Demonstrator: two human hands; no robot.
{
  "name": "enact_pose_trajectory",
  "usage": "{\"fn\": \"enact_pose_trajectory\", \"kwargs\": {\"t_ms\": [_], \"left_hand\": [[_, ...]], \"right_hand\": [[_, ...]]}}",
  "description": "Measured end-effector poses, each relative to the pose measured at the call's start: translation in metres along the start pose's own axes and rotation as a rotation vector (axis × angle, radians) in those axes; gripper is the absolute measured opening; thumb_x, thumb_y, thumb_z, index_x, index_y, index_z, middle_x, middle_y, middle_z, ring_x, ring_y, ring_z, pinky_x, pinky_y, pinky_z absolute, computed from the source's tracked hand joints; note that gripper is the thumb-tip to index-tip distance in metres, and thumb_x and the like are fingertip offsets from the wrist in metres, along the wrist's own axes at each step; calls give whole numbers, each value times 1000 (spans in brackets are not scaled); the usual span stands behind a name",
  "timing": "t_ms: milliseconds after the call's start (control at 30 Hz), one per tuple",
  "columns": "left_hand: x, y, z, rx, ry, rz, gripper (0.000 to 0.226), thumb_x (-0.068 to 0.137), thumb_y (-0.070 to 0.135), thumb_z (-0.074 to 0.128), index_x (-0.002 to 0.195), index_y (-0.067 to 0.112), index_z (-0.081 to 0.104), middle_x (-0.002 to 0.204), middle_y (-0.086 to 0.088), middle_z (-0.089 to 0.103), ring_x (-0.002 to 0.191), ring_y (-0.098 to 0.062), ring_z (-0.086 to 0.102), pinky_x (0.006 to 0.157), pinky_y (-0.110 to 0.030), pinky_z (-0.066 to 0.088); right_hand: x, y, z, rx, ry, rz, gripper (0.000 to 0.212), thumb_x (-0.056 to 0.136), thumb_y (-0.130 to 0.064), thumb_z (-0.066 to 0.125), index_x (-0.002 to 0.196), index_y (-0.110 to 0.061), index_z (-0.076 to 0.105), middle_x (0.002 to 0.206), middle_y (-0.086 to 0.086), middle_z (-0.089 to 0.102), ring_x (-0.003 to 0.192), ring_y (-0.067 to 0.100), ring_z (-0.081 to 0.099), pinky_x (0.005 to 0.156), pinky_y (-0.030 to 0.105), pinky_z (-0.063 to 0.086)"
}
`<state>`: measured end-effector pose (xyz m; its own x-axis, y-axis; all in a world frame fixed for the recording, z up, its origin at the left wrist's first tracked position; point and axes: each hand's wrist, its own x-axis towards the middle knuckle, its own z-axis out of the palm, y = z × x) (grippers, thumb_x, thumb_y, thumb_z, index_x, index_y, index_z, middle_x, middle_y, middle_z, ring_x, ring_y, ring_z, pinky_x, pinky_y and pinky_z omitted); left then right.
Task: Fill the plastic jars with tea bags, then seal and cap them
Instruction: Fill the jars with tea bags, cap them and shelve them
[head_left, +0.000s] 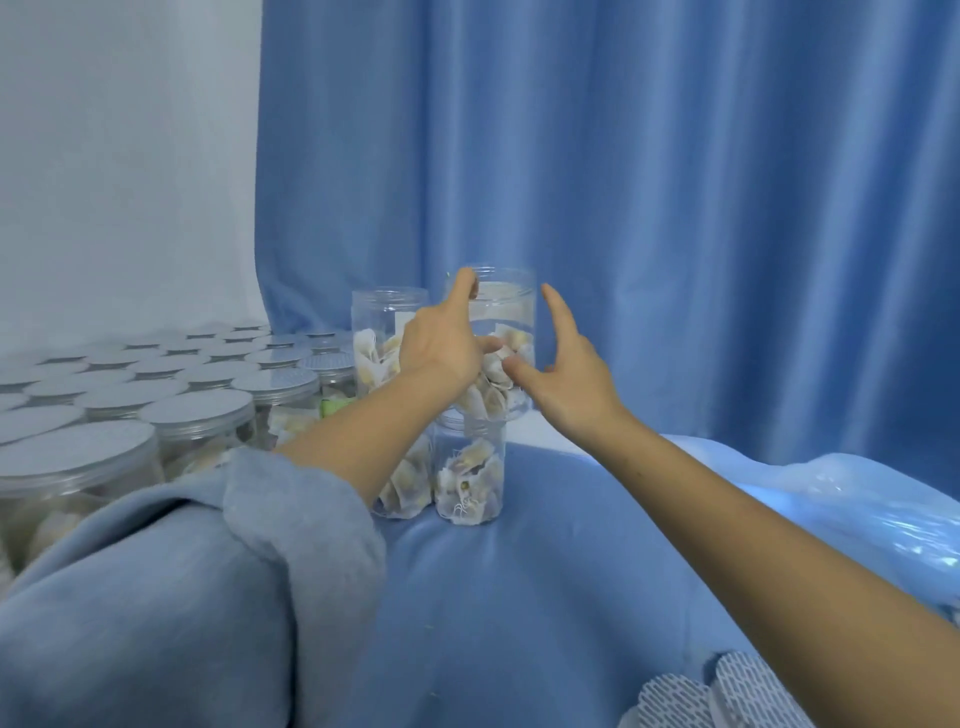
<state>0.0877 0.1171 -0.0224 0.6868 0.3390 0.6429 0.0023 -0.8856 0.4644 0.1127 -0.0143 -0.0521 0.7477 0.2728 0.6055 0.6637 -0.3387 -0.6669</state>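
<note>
A clear plastic jar (506, 312), partly filled with tea bags and uncapped, stands stacked on a lower open jar of tea bags (470, 475). My left hand (444, 345) holds the upper jar, index fingertip on its rim and thumb across its front wall. My right hand (569, 376) is spread beside it: the thumb touches the jar's front, the raised index finger stands apart from the wall. Just left, another open jar of tea bags (387, 325) is stacked on a fourth jar (410, 486), partly hidden by my left forearm.
Several capped jars with silver lids (197, 408) crowd the left side. A blue cloth (545, 571) covers the surface and a blue curtain (675, 208) hangs behind. A clear plastic bag (857, 499) lies right; patterned white pieces (691, 699) sit at the bottom edge.
</note>
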Motion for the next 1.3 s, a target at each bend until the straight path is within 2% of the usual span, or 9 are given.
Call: {"fn": "enact_pose_trajectory", "kwargs": {"t_ms": [100,200,367,467,567,1067,1133,1200,1300], "left_hand": [[-20,14,-22,-41,-41,43,47,79,35,72,109,24,37,63,-1,45,55,-14,40,45,-24,24],[-46,24,-40,-70,-84,37,51,78,35,74,112,24,37,68,-4,49,55,-13,40,47,-23,28],[-103,35,-61,-90,-122,-14,47,80,23,72,111,25,37,58,-2,42,51,-14,42,45,-26,28],[-137,39,-66,-114,-139,-50,46,80,20,71,112,26,37,58,0,40,51,-12,40,44,-25,25],[-172,38,-63,-129,-188,-72,49,81,17,69,116,24,35,65,-1,47,55,-14,43,48,-26,29],[-286,33,-40,-121,-339,-153,49,92,6,49,132,22,25,63,-3,43,65,-25,45,59,-31,34],[-292,34,-41,-123,-360,-145,62,92,4,47,141,27,17,66,-6,48,67,-28,49,60,-33,37],[-297,36,-43,-118,-383,-155,80,93,8,49,147,30,-5,79,-13,56,73,-31,54,63,-35,41],[-307,39,-44,-173,-384,-255,97,90,15,56,144,21,-24,98,-18,58,80,-31,58,64,-32,42]], "right_hand": [[-7,-19,-15,-108,9,-26,86,84,-34,67,148,-38,9,136,13,39,99,19,50,79,21,35],[-25,-35,-30,-208,-33,-27,84,79,-51,66,145,-39,17,143,18,30,118,27,47,95,34,40],[-71,-48,-53,-202,-94,-114,51,85,-30,66,128,-27,38,118,8,53,93,19,47,76,28,36],[-102,-52,-59,-193,-128,-101,46,84,-28,68,121,-23,41,106,7,56,91,24,53,78,34,44],[-134,-49,-59,-226,-173,-93,45,84,-28,68,119,-21,40,89,3,53,84,23,50,69,31,38],[-236,-12,-50,-196,-251,-7,47,83,-24,69,119,-18,40,98,2,46,84,20,44,73,29,36],[-240,-11,-52,-193,-259,-5,48,84,-21,68,122,-18,40,106,4,49,88,21,48,75,27,36],[-242,-12,-55,-207,-291,17,55,85,-20,68,130,-23,37,117,7,52,94,23,52,77,27,36],[-250,-16,-62,-225,-383,65,84,83,-22,69,145,-38,14,112,7,52,90,22,51,76,26,35]]}}
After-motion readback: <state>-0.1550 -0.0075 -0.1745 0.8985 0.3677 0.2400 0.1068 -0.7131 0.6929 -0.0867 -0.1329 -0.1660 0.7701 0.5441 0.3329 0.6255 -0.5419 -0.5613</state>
